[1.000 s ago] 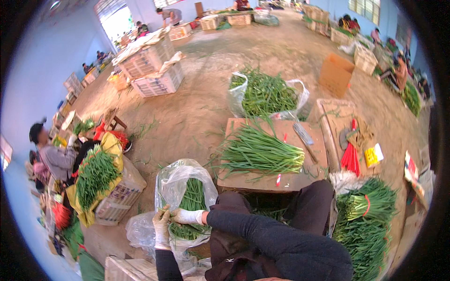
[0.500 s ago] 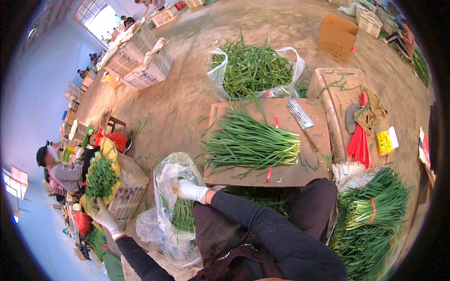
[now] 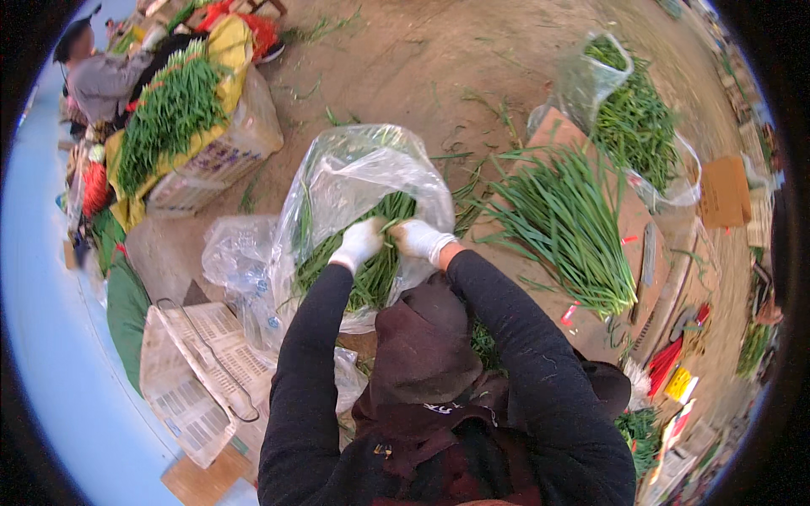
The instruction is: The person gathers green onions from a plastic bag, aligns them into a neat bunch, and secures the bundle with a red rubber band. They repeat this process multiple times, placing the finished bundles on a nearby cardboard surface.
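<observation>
My left hand (image 3: 359,242) and my right hand (image 3: 419,239), both in white gloves, sit side by side, each closed on the bundle of green chives (image 3: 371,253) inside the clear plastic bag (image 3: 354,173). The bag stands open on the dirt floor (image 3: 422,67) just in front of my knees. To my right, loose chives (image 3: 565,223) lie spread on a cardboard-covered bench (image 3: 629,215). To my left sits a sack-lined crate (image 3: 228,148) heaped with more greens, with another person (image 3: 97,76) beside it.
</observation>
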`<state>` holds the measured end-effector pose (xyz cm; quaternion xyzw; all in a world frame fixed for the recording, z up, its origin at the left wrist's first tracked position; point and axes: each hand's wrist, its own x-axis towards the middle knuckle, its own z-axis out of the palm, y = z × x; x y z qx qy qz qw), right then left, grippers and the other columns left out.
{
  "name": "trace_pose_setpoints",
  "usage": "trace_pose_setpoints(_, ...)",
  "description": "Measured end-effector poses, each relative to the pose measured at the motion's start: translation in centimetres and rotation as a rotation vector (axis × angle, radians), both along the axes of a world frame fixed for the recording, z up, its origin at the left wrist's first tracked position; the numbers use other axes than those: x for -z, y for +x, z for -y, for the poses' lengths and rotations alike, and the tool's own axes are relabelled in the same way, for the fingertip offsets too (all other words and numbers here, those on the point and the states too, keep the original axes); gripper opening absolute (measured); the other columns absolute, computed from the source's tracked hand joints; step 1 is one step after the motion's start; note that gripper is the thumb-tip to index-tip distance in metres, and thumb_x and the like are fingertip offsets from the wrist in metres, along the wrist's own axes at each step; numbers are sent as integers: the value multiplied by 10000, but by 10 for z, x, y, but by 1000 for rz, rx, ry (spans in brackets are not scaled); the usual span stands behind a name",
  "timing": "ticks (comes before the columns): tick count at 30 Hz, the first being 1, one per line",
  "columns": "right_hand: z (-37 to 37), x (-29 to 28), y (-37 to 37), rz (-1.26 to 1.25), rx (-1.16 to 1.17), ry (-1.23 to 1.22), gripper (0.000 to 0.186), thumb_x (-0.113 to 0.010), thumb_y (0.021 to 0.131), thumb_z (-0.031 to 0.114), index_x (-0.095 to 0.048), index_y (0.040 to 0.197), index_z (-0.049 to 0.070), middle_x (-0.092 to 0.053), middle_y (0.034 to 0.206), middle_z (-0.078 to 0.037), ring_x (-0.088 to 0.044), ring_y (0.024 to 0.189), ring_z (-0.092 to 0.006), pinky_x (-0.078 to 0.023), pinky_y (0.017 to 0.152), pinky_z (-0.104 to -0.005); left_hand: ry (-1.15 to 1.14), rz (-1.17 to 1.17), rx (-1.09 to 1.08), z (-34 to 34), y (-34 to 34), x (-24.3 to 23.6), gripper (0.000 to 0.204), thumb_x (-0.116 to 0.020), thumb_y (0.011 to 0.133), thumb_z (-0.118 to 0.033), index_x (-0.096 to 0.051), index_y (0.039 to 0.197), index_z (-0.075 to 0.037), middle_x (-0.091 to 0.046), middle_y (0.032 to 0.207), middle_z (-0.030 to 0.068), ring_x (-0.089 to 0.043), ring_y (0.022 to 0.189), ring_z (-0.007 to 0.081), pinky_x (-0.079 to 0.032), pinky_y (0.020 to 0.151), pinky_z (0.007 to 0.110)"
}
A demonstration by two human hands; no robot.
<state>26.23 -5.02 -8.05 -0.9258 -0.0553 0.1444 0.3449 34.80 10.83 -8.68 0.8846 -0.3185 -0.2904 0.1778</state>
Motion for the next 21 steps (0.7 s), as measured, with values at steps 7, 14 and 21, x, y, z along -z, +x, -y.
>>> trace_pose_setpoints(7, 99, -17, 87, 684, 234, -517, 327, -495, 833, 78, -685, 1098, 100, -646, 1173, -170, -593, 1112, -341, -447, 983, -414, -290, 756, -112, 23, 188, 13, 256, -585, 903, -192, -684, 1104, -69, -690, 1111, 100, -640, 1043, 273, -503, 929, 364)
trace_pose_setpoints(14, 130, -1, 140, -3, 501, -177, 617, -630, 814, 414, -541, 1280, 19, -583, 1247, -252, -553, 1162, -389, -442, 991, -403, 47, 380, -32, 45, 270, 10, 324, -499, 910, -289, -689, 1088, -97, -683, 1097, 161, -645, 1008, 331, -508, 863, 396)
trace_pose_setpoints(21, 122, 43, 130, -122, 537, 138, 721, -710, 781, 503, -558, 1287, 13, -608, 1259, -202, -572, 1161, -287, -437, 978, -361, 105, 398, -153, 17, 292, 88, 420, -430, 969, -374, -618, 1228, -102, -605, 1262, 166, -557, 1190, 328, -422, 1012, 407)
